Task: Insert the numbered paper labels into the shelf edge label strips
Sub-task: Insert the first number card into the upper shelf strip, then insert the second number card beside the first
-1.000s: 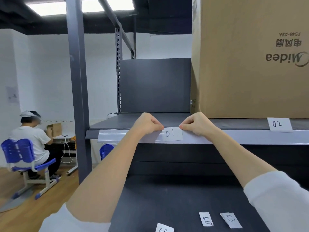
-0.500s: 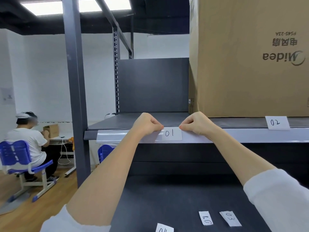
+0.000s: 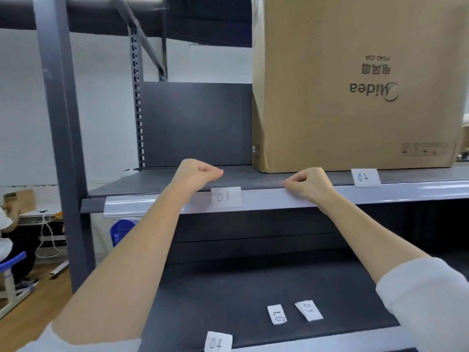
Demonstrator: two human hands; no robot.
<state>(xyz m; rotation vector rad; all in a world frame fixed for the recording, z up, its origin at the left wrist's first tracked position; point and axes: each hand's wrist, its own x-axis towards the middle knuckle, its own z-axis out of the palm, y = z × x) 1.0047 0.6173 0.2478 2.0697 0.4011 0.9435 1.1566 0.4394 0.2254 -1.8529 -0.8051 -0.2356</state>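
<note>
A white wall fills the room behind the dark grey metal shelving, whose thick upright post rises left of the hands. A perforated rear upright and a dark back panel stand beyond them. Low on the left lies a wooden floor, with a blue chair, a seated person and a white desk carrying a loose cable.
</note>
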